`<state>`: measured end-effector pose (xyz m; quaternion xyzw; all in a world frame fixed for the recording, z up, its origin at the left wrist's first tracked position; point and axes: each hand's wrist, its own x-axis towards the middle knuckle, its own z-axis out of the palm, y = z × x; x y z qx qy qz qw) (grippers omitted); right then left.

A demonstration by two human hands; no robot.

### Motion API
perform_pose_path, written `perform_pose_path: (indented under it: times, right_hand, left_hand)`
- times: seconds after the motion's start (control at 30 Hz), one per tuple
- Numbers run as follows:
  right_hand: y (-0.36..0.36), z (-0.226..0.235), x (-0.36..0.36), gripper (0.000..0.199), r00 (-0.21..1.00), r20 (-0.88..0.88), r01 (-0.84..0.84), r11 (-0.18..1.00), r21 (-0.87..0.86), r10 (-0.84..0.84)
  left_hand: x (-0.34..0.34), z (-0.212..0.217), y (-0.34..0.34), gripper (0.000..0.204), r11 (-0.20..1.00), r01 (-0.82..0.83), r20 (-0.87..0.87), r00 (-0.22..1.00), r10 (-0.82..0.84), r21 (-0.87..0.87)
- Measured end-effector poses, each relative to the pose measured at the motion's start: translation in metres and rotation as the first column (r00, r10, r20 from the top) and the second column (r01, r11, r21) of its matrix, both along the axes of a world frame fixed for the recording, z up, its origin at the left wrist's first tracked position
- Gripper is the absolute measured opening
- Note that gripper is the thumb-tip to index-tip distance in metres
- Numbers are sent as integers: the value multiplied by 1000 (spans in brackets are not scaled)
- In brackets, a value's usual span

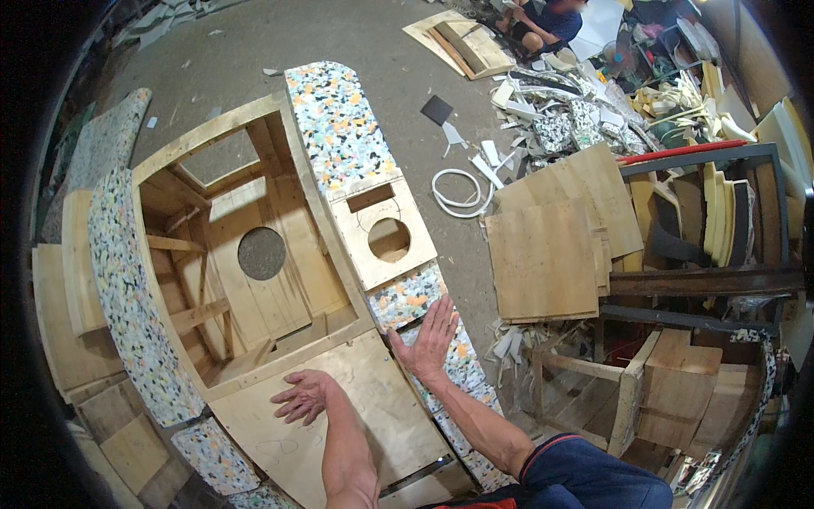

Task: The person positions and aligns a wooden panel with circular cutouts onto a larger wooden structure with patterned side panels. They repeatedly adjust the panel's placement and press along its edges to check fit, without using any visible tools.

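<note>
In front of me stands a large wooden frame point(174, 163) with an open cavity and a round hole in its inner board. My left hand point(303, 396), fingers spread, is over the plywood panel point(373, 407) on the frame's near part and holds nothing. My right hand point(428, 341) lies with fingers stretched out on the speckled foam strip point(413, 293) along the frame's right side. Just beyond it a plywood piece point(348, 229) with a round hole and a rectangular slot sits on that side. Farther off, another speckled foam piece point(335, 119) covers the strip's rounded end.
More speckled foam point(131, 314) pads the frame's left side. Loose plywood sheets point(543, 263) lie at right beside a dark metal rack point(704, 284) holding foam offcuts. A coiled white strip point(458, 204) and a scrap heap point(577, 119) are on the floor. A person point(551, 24) sits at the far right.
</note>
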<state>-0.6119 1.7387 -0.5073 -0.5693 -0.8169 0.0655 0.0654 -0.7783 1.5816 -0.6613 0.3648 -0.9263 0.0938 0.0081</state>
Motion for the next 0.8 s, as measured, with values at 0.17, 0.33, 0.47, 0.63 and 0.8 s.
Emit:
perform_pose_path:
  times: [0.17,0.33,0.47,0.63,0.8]
  right_hand:
    - [0,-1,0,125,1000,-12,2,1000,-19,-3]
    - [0,-1,1,123,1000,-17,0,1000,-16,0]
    - [0,0,1,122,1000,-21,-4,1000,-4,4]
    - [-1,0,-1,122,1000,-24,-4,1000,-8,3]
    - [-1,1,0,121,999,-40,2,999,-35,-3]
  left_hand:
    - [2,-4,-1,79,1000,9,-12,1000,-9,12]
    - [1,-1,2,79,999,4,-41,999,-5,-38]
    - [0,4,3,78,1000,2,-28,1000,-1,17]
    - [-2,8,2,79,1000,-14,27,1000,14,4]
    - [-2,4,2,80,999,-6,17,1000,6,-33]
